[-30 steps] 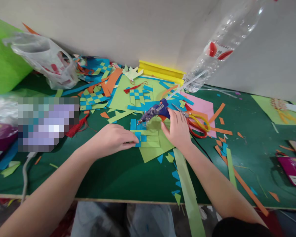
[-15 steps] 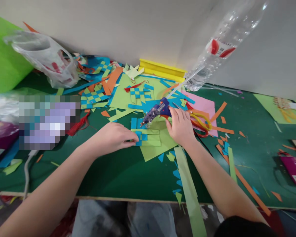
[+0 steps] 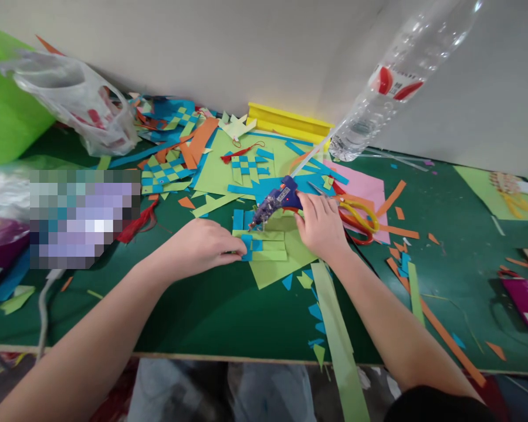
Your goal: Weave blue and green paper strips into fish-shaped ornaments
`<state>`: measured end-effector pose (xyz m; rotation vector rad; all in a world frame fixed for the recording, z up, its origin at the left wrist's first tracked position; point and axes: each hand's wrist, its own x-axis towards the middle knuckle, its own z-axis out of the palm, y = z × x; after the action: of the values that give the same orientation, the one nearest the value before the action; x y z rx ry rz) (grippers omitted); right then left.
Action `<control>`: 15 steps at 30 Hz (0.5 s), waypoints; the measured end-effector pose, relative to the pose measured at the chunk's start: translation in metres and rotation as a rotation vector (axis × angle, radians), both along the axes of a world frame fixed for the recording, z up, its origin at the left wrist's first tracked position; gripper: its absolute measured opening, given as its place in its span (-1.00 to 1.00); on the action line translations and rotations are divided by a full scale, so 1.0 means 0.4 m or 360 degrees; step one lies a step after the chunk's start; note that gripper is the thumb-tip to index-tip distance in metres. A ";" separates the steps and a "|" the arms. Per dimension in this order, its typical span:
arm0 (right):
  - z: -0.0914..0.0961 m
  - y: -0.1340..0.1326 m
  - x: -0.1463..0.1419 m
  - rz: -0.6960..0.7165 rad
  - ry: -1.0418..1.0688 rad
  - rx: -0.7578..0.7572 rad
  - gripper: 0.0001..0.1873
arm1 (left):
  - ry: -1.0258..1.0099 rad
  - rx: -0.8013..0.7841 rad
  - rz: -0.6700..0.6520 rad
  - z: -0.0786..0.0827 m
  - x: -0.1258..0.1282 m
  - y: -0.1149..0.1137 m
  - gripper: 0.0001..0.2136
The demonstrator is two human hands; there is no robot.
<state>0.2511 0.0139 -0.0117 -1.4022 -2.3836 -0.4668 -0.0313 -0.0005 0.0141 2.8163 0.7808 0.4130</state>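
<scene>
My left hand (image 3: pixel 209 243) pinches the left edge of a woven paper piece (image 3: pixel 268 246) made of blue and light green strips. In my right hand (image 3: pixel 322 225) is a blue hot glue gun (image 3: pixel 278 200), its handle gripped and a long clear glue stick (image 3: pixel 312 153) coming out of its back. The gun's nozzle points down and left, at the upper strips of the woven piece; whether it touches them I cannot tell. A light green paper sheet (image 3: pixel 264 278) lies partly beneath the piece. Scissors with yellow and red handles (image 3: pixel 358 217) lie just right of my right hand.
Behind lie finished-looking woven fish shapes (image 3: pixel 246 167), a yellow plastic channel (image 3: pixel 290 123) and a tilted plastic bottle (image 3: pixel 378 111). A plastic bag (image 3: pixel 83 108) and a pixelated device (image 3: pixel 88 220) with a cable stand left. Paper scraps and a long green strip (image 3: pixel 338 334) lie right.
The glue gun's nozzle has moved slightly down and left over the woven piece. My left hand keeps its hold on the paper. The view has shifted slightly.
</scene>
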 end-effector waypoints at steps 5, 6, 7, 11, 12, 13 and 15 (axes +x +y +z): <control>0.000 -0.003 0.000 -0.0014 -0.0012 0.0018 -0.55 | 0.0004 -0.0019 -0.0007 -0.002 0.000 0.001 -0.83; -0.001 -0.003 0.000 -0.0013 -0.0022 0.0030 -0.55 | 0.0007 -0.0021 -0.0011 -0.001 0.000 0.001 -0.83; -0.002 -0.002 0.000 -0.0011 -0.0032 0.0045 -0.55 | 0.0008 -0.0021 -0.0014 -0.001 0.000 0.001 -0.83; -0.005 -0.001 0.001 -0.0025 -0.0030 0.0046 -0.55 | -0.0005 -0.0018 -0.0010 0.001 0.001 0.000 -0.82; -0.005 -0.001 0.001 -0.0033 -0.0021 0.0030 -0.55 | -0.0013 -0.0020 -0.0007 0.002 0.002 -0.001 -0.82; -0.006 -0.001 0.000 -0.0039 -0.0013 0.0017 -0.54 | -0.0021 -0.0024 -0.0004 0.003 0.002 -0.001 -0.81; -0.006 -0.001 0.000 -0.0039 -0.0004 0.0010 -0.54 | -0.0032 -0.0025 0.0000 0.005 0.003 -0.001 -0.80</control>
<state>0.2510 0.0135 -0.0142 -1.4303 -2.3676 -0.4826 -0.0301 -0.0011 0.0160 2.7930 0.7769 0.4327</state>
